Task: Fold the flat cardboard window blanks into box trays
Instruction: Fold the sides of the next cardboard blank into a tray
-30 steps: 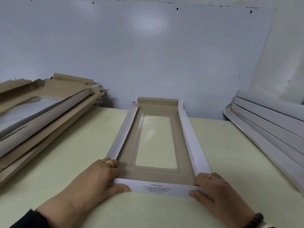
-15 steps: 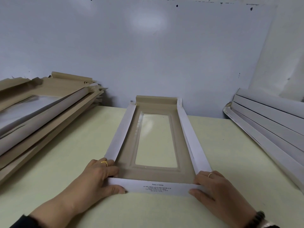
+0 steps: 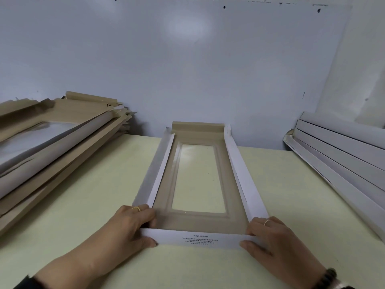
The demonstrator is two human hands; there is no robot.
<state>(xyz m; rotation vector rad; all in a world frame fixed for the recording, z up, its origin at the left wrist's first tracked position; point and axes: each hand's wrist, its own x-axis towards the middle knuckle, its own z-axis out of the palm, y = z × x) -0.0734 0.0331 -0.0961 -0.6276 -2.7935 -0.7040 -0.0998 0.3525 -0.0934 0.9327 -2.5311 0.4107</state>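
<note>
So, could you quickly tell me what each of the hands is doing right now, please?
Left hand: pinching the near-left corner of the cardboard tray.
Right hand: gripping its near-right corner.

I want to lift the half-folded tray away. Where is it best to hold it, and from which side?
Probably grip the tray by its two long side walls near the middle, coming from above. They stand upright and firm, while both hands pinch the near flap.

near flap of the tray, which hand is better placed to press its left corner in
Left. The left hand grips that corner of the near flap; the right hand holds the opposite corner.
</note>
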